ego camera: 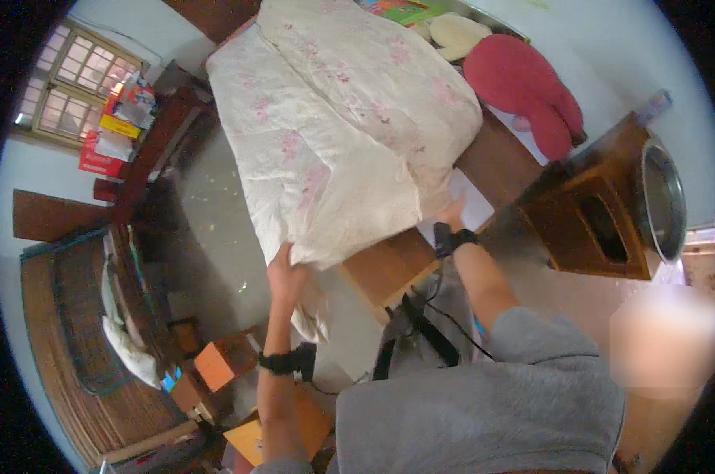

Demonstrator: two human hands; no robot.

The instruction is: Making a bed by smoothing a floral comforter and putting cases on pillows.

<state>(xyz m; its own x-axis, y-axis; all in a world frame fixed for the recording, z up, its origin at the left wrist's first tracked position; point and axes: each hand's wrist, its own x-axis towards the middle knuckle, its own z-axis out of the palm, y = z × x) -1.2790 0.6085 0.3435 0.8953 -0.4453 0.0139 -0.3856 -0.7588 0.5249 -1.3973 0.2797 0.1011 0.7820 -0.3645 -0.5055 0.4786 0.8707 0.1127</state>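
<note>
A cream quilt (345, 136) with pink floral print spreads over a wooden bed (393, 260) in front of me. A fold runs lengthwise down it. My left hand (287, 277) grips its near left corner, and a loose end of cloth hangs below the fingers. At the near right edge, my right hand (451, 214) holds the quilt; its fingers are blurred and partly behind the cloth. White sheets of paper or cloth (476, 198) lie on the bed boards beside that hand. Dark bands circle both wrists.
A red cushion (520, 89) and a cream cushion (458, 35) rest at the bed's far right. To the right stands a wooden cabinet (582, 219) with a metal basin (665, 201). Cardboard boxes (218, 364) sit on the floor at lower left. A black metal stand (422, 338) is near my body.
</note>
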